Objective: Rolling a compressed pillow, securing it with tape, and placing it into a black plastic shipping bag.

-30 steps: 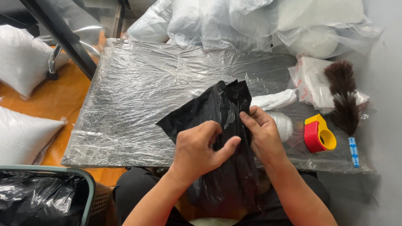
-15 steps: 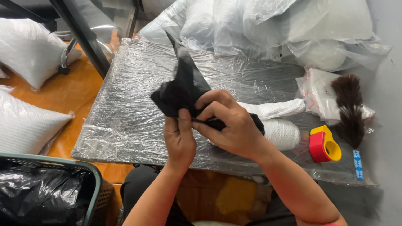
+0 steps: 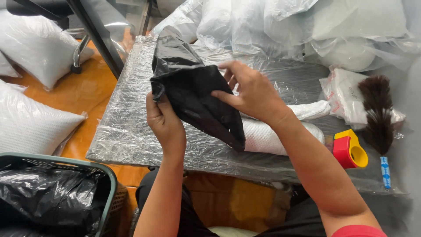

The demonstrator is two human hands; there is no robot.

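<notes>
Black bag (image 3: 193,94) gripped by left hand (image 3: 164,120), right hand (image 3: 250,92); tape dispenser (image 3: 351,151) nearby.

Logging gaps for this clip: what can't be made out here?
All in the head view:
- White roll: its near end is hidden behind the black bag.
- Right hand: fingertips hidden behind the bag.
- Basket: cut off by the bottom-left edge.
- Bag's contents: not visible.

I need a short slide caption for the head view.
Both hands, left hand and right hand, hold a black bag above the wrapped table.
</notes>
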